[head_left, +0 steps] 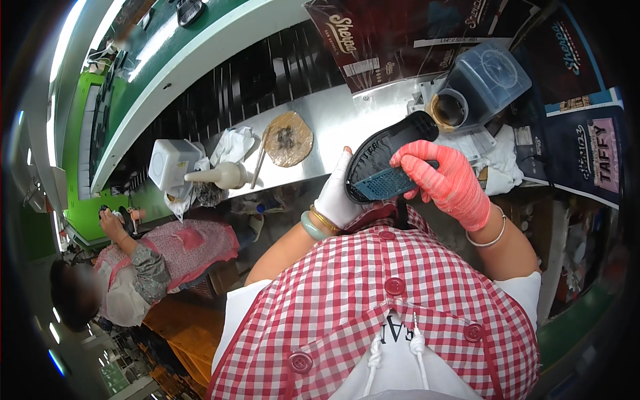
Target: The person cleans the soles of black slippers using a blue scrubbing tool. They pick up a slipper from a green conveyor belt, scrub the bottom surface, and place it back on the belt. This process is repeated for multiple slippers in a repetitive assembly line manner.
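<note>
A black shoe sole (381, 148), with a ribbed inner face and raised rim, is held tilted in front of my chest. My left hand (335, 198), in a white glove with bare fingertips, grips it along its left side. Across the sole's near end lies a teal piece with a mesh-like texture (383, 183). My right hand (448, 179), in a pink knit glove, is closed with its fingers pinched over the teal piece's right end. Those fingers hide part of the piece and the sole's right edge.
A metal ledge (340, 113) carries a round plastic-wrapped pad (288, 139), a squeeze bottle (223, 175), a white tub (170, 165) and a cup (449, 109) beside a clear bin (490, 80). Printed boxes (373, 40) stand behind. Another person (153, 267) works at left.
</note>
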Demonstrator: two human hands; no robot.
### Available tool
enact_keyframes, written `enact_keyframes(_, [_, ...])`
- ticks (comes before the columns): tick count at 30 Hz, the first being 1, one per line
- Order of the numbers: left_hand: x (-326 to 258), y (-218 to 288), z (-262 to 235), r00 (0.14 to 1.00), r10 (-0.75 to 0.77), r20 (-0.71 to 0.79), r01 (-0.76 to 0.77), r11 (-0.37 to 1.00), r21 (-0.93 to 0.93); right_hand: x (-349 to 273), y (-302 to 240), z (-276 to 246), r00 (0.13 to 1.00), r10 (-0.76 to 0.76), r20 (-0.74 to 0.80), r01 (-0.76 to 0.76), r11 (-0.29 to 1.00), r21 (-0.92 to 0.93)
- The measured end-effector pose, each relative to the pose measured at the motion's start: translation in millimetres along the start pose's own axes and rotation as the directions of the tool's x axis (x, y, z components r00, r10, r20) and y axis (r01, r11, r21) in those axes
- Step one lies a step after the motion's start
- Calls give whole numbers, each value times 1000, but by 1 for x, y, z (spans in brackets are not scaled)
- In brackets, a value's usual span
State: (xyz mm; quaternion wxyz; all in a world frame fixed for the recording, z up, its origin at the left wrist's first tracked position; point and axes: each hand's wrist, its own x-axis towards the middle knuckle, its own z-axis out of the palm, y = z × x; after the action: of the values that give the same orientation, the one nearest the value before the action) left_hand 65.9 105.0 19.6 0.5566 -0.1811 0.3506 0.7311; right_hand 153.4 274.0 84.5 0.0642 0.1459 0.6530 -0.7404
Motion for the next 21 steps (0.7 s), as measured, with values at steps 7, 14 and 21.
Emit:
enact_keyframes(7, [13, 4, -32, 959, -175, 222, 154, 982, 106, 23, -3, -2, 984, 147, 104, -145, 989, -25])
enact_keyframes(14, [20, 13, -54, 892, -314, 324, 266, 946, 184, 31, 0, -4, 968, 178, 177, -167, 983, -70])
enact_keyframes(21, [19, 24, -52, 884, -384, 267, 372, 923, 97, 26, 5, -18, 961, 211, 176, -189, 973, -135])
